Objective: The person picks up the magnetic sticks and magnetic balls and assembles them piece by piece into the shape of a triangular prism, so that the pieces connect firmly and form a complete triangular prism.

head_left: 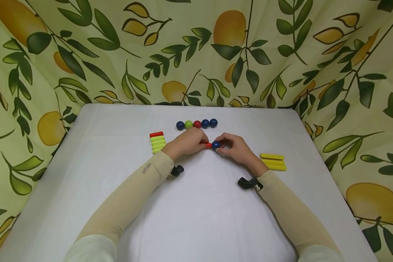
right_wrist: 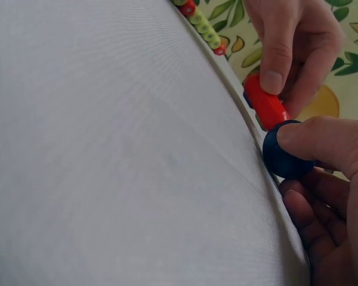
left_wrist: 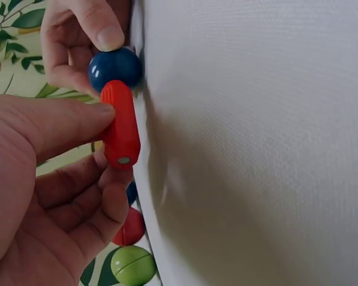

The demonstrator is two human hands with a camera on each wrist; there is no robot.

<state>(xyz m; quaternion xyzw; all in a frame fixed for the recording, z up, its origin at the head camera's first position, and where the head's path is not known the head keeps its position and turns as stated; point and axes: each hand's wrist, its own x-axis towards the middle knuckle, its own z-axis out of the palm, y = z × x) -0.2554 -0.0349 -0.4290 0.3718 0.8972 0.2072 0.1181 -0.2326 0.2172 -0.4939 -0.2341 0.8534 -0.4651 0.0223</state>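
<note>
My left hand (head_left: pixel 190 142) pinches a short red rod (left_wrist: pixel 123 128) between thumb and fingers. A small pale metallic disc shows in the rod's near end in the left wrist view. My right hand (head_left: pixel 237 148) holds a dark blue ball (head_left: pixel 216 145) between thumb and fingertips. The rod's far end meets the ball, so the two form one line between the hands. In the right wrist view the right thumb lies across the blue ball (right_wrist: pixel 284 152), and the left thumb presses on the red rod (right_wrist: pixel 266 102).
Behind the hands is a row of balls: blue (head_left: pixel 180 125), green (head_left: pixel 188 124), red (head_left: pixel 197 124) and two more blue. Left of my left hand lie a red rod (head_left: pixel 156 134) and several green rods (head_left: pixel 158 142). Yellow rods (head_left: pixel 273 162) lie right on the white table (head_left: pixel 196 218).
</note>
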